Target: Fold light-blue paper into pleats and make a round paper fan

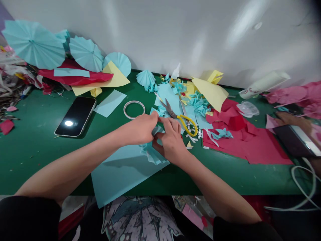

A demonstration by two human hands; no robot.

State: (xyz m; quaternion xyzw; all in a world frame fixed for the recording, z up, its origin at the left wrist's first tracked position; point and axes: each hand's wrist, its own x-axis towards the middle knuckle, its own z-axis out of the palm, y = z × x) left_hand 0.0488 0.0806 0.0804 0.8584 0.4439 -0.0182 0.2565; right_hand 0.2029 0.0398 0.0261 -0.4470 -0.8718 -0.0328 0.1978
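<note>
Close together over the table, my left hand (144,129) and my right hand (173,139) both have their fingers closed on a small pleated light-blue paper (154,154). Its folds fan out below the fingers; the top is partly hidden by them. Beneath lies a large light-blue sheet (117,172), overhanging the front edge. Just beyond my right hand rest yellow-handled scissors (187,124), blades apart. A roll of tape (134,109) lies flat past my left hand. White strips and blue scraps are scattered beside my right hand.
At left is a phone (76,116); pleated blue discs (35,45) lean along the wall. Behind the scissors are blue and yellow paper pieces and a white glue bottle (176,71). Red paper (260,147) spreads right. A co-worker's hand (292,120) is near a dark device (296,139) with a cable.
</note>
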